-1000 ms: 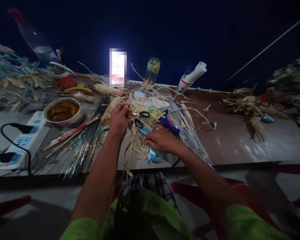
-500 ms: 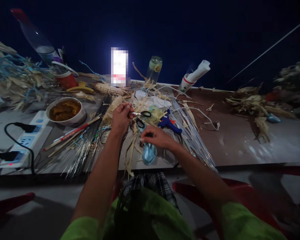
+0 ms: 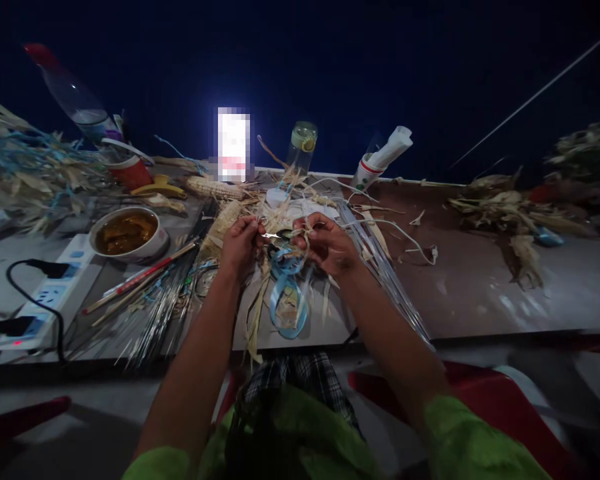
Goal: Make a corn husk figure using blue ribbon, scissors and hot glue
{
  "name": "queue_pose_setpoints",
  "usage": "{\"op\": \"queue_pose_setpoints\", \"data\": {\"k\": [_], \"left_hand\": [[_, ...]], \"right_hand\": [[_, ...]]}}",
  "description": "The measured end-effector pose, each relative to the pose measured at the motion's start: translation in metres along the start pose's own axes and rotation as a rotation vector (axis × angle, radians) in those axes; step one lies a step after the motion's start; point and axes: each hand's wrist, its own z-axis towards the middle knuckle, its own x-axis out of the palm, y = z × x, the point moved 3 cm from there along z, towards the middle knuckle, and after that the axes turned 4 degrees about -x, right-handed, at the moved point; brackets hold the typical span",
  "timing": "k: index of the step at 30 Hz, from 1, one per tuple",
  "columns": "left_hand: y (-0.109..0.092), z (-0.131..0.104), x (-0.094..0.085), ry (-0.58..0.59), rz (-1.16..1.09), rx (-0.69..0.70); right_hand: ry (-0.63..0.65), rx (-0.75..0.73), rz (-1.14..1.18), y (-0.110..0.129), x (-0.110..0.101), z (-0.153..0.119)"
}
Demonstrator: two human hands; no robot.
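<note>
My left hand (image 3: 241, 241) is closed in a pinch above the littered tabletop; whatever sits between its fingertips is too small to make out. Beside those fingertips show the bright metal blades of the scissors (image 3: 271, 235). My right hand (image 3: 327, 243) pinches a pale, looped strip of dry husk (image 3: 306, 232). Shiny blue ribbon loops (image 3: 289, 308) lie below the hands, near the table's front edge. Dry corn husk strips (image 3: 255, 323) are left of the loops. The scissors' handles are mostly hidden by my right hand and the clutter.
At left are a bowl of brown liquid (image 3: 129, 235), a power strip (image 3: 55, 293), and thin wires (image 3: 167, 313). Corn cobs (image 3: 215, 187), a lit phone (image 3: 233, 143) and a bottle (image 3: 303, 147) stand or lie behind. Clear sticks (image 3: 393, 287) lie right.
My right hand has risen from above the blue loops and now pinches the husk strip beside my left hand. The scissors' handles and blue glue gun are now largely hidden. The view has shifted slightly.
</note>
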Motion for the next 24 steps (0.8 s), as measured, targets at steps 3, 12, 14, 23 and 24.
{"op": "queue_pose_setpoints", "data": {"k": [3,12,14,23,24], "left_hand": [[0.001,-0.002,0.004,0.019,0.002,-0.022],[0.001,-0.011,0.015,0.149,0.072,-0.061],[0.003,-0.012,0.016,0.175,0.145,-0.088],[0.007,-0.008,0.013,0.079,0.075,-0.106],[0.006,-0.008,0.012,0.073,0.045,-0.09]], "right_hand": [[-0.004,0.001,0.037,-0.006,-0.001,0.008],[-0.177,0.08,0.081,-0.051,-0.003,0.027],[-0.223,0.021,0.087,-0.054,-0.005,0.029],[-0.216,0.074,0.283,-0.05,-0.008,0.028],[-0.217,0.074,0.299,-0.048,-0.009,0.027]]}}
